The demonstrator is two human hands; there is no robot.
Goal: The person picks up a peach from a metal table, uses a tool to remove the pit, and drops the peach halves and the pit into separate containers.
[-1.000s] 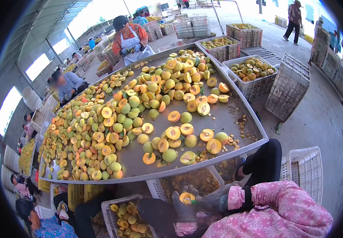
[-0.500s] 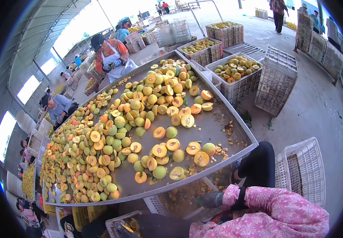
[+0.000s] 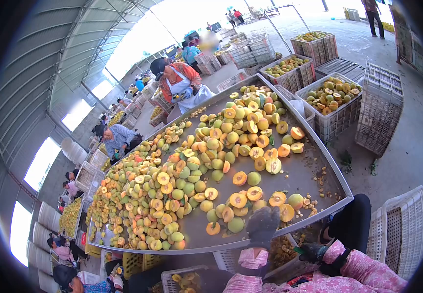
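Note:
My left hand [image 3: 262,225], in a dark glove with a pink cuff, is raised over the near rim of the metal table [image 3: 319,215], close to several cut fruits [image 3: 286,212]. Motion blurs its fingers. Lower right, my right hand [image 3: 312,252], also gloved, is closed around something small with a green tip. It is above a crate of fruit pieces [image 3: 282,250] below the table. Whole and halved yellow-green fruits [image 3: 177,178] are heaped across the table, some showing orange flesh and pits.
A small crate [image 3: 187,281] with fruit pieces stands at the bottom. An empty white crate [image 3: 401,232] is at right. Filled crates [image 3: 331,97] and a tall crate stack [image 3: 380,110] line the far side. Co-workers [image 3: 179,83] sit along the far and left sides.
The view has turned left, shifting the scene rightward. My left hand has moved from the small bottom crate up to the table's near rim. My right hand remains low by the crate under the table.

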